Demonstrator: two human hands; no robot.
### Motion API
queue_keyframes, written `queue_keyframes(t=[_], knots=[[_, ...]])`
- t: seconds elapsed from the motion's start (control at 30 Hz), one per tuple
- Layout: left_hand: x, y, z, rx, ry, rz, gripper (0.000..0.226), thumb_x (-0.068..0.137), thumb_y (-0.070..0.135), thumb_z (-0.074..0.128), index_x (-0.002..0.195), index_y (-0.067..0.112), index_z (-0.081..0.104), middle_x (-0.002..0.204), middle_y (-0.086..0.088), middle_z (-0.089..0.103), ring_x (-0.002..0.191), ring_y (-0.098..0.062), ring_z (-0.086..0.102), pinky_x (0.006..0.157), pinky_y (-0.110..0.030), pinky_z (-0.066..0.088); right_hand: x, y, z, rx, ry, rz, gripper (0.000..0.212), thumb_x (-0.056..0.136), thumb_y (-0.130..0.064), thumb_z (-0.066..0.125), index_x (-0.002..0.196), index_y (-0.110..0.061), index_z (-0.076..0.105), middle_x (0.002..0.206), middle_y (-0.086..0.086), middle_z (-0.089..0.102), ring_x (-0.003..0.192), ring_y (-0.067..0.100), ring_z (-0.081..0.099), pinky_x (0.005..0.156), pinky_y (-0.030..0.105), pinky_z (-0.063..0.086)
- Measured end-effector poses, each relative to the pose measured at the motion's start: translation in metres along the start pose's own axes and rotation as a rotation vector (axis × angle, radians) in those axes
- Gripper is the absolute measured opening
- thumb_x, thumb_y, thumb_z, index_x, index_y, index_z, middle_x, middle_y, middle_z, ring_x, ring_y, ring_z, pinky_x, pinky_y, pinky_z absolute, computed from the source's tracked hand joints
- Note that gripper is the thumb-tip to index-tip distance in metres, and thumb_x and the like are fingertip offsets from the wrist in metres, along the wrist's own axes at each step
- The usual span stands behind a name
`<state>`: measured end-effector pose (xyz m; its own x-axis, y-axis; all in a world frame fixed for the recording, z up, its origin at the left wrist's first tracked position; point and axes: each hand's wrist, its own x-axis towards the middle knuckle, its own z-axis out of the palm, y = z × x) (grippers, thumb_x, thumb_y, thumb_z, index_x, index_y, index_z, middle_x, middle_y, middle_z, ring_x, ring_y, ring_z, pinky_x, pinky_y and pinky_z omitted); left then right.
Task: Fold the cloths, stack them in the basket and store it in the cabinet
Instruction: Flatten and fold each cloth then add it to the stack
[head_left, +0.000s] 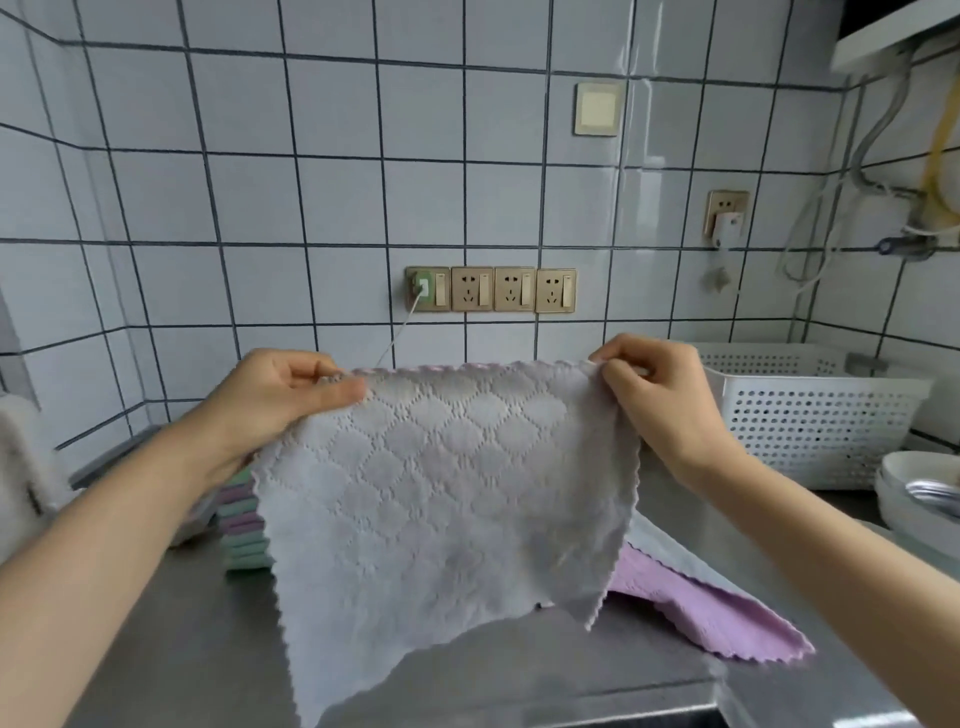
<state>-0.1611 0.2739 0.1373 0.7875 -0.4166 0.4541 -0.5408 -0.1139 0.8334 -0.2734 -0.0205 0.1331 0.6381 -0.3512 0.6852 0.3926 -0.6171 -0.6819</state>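
You hold a grey cloth (447, 499) up in front of you, spread flat and hanging free above the counter (171, 670). Your left hand (275, 395) pinches its top left corner between thumb and curled fingers; your right hand (660, 395) pinches the top right corner the same way. The top edge runs nearly level between the two hands, and the lower corners dangle, the left one lower than the right.

Behind the cloth on the right a purple cloth (727, 618) lies unfolded on the counter, with another pale cloth (675, 556) on top of it, partly hidden. To the left, a stack (241, 530) of folded green and purple cloths stands on the counter, half covered by your left forearm; how many it holds is hard to tell. The white perforated basket (810, 426) sits at the back right against the tiled wall (332, 156), well apart from the stack. White bowls (914, 499) stand just in front of the basket at the right edge. A row of sockets (491, 289) is on the wall above your hands.
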Motion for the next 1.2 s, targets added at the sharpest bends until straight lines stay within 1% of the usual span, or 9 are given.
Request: queue_keyframes(t=[0.13,0.23,0.33,0.4,0.47,0.6,0.87,1.03,1.2], knots=[[-0.004,-0.024,-0.021,-0.113,0.011,-0.138,0.065,0.018,0.055,0.091,0.069,0.018,0.074,0.069,0.001,0.072,0.061,-0.007,0.066,0.059,-0.018,0.053,-0.004,0.017,0.018,0.060,-0.095,0.099,0.031,0.087,0.006,0.042,0.075,-0.011,0.066,0.061,-0.004,0.057,0.049,0.001,0.048,0.045,0.015,0.040],[-0.012,-0.071,-0.021,0.119,-0.009,-0.265,0.044,0.050,0.042,0.089,0.081,0.014,0.074,0.085,-0.003,0.075,0.080,-0.009,0.067,0.082,-0.027,0.049,-0.021,0.061,0.036,-0.098,-0.328,0.229,0.035,0.088,0.008,0.041,0.082,-0.014,0.067,0.059,0.002,0.059,0.046,0.018,0.058,0.046,0.025,0.048],[-0.023,-0.126,-0.010,0.387,-0.135,-0.336,0.022,0.068,0.036,0.083,0.080,0.021,0.073,0.096,0.008,0.072,0.094,-0.006,0.064,0.086,-0.024,0.046,-0.050,0.110,0.053,-0.299,-0.509,0.299,0.032,0.090,0.003,0.046,0.084,-0.019,0.068,0.068,-0.003,0.065,0.052,0.022,0.066,0.052,0.025,0.055],[-0.030,-0.151,0.006,0.511,-0.201,-0.302,0.013,0.074,0.029,0.079,0.066,0.028,0.068,0.084,0.011,0.070,0.082,0.000,0.061,0.077,-0.024,0.045,-0.066,0.134,0.065,-0.408,-0.592,0.324,0.030,0.090,0.000,0.046,0.086,-0.021,0.066,0.072,-0.005,0.066,0.050,0.020,0.066,0.052,0.022,0.054],[-0.034,-0.170,0.024,0.648,-0.212,-0.237,0.026,0.080,0.021,0.074,0.061,0.034,0.060,0.071,0.013,0.065,0.068,0.004,0.055,0.067,-0.025,0.040,-0.077,0.152,0.075,-0.473,-0.631,0.362,0.029,0.088,-0.001,0.044,0.088,-0.019,0.066,0.080,0.001,0.070,0.049,0.017,0.064,0.053,0.022,0.052],[-0.032,-0.196,0.046,0.773,-0.170,-0.160,0.010,0.086,0.019,0.065,0.079,0.024,0.069,0.083,0.010,0.067,0.085,-0.007,0.061,0.075,-0.026,0.044,-0.083,0.174,0.086,-0.633,-0.624,0.276,0.025,0.090,-0.006,0.044,0.093,-0.022,0.065,0.086,-0.003,0.062,0.076,0.016,0.052,0.061,0.020,0.037],[0.001,-0.224,0.082,0.852,-0.039,-0.101,0.013,0.089,0.007,0.056,0.090,0.013,0.067,0.083,-0.007,0.068,0.073,-0.024,0.062,0.061,-0.031,0.047,-0.060,0.196,0.092,-0.914,-0.514,0.317,0.020,0.092,-0.009,0.041,0.104,-0.018,0.054,0.099,0.006,0.058,0.079,0.020,0.045,0.071,0.030,0.044],[0.018,-0.235,0.082,1.046,-0.055,-0.032,0.030,0.074,-0.018,0.050,0.089,0.006,0.062,0.085,-0.013,0.064,0.075,-0.031,0.061,0.062,-0.040,0.050,-0.037,0.207,0.103,-0.850,-0.480,0.326,0.022,0.085,-0.002,0.047,0.101,-0.012,0.059,0.095,0.009,0.066,0.079,0.027,0.061,0.064,0.028,0.046],[-0.001,-0.238,0.080,1.122,-0.100,0.194,0.071,0.050,-0.027,0.065,0.115,0.001,0.064,0.114,-0.016,0.064,0.107,-0.035,0.061,0.087,-0.045,0.053,-0.038,0.213,0.110,-0.805,-0.457,0.304,0.038,0.089,0.003,0.045,0.122,-0.010,0.055,0.113,0.013,0.065,0.090,0.030,0.062,0.068,0.033,0.051]])
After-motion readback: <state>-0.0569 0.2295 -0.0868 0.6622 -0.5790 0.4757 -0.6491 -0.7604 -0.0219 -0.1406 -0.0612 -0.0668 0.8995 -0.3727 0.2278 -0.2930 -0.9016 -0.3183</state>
